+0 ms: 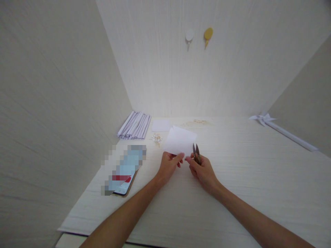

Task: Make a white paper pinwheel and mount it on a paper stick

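Note:
A white sheet of paper [180, 140], roughly square, is pinched at its near edge by my left hand [170, 163], thumb on top and fingers beneath. It is tilted up off the table, with a small fold or crease at its far corner. My right hand [203, 168] is wrapped round a pair of scissors [197, 154], their blades pointing away from me and slightly apart. The right thumb and fingertip are close to the paper's near right corner; whether they touch it I cannot tell. The scissor handles are mostly hidden in the palm.
Rolled paper sticks [134, 126] are stacked at the back left, beside a flat white paper square [160, 125]. Small pale bits [156, 138] lie in front of it. A phone [129, 172] rests on the left. At the right wall lies a paper pinwheel [263, 119] on a stick [292, 135].

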Tool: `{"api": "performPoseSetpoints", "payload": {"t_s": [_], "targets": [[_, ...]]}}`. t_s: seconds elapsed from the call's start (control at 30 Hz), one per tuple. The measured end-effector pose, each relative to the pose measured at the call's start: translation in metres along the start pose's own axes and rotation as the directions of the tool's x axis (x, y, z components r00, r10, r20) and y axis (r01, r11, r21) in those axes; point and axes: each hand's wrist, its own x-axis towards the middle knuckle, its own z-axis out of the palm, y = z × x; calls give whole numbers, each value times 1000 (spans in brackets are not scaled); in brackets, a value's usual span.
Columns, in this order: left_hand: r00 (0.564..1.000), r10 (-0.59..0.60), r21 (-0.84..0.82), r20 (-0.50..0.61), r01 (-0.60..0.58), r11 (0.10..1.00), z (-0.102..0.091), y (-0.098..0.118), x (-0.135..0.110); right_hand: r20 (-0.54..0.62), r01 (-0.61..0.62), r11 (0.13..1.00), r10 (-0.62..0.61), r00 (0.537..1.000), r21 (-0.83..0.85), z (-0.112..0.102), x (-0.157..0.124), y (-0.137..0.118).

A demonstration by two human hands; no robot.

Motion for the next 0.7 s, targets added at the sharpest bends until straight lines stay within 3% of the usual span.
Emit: {"api": "performPoseSetpoints", "payload": {"t_s": [0.23,0.4,0.53,0.7], "targets": [[994,-91,-49,-59,89,995,5,-3,-2,64,28,996,-23,998,-81,-1,-1,-2],[979,-77,-72,-189,65,995,4,-6,-1,71,-10,999,12,997,-37,-1,-1,-2],[959,-107,-202,-263,54,978,1,-2,1,51,-23,999,25,998,-40,0,-1,-3],[979,-127,-241,-158,87,967,2,1,1,6,-6,998,7,1000,-62,0,0,-3]]}}
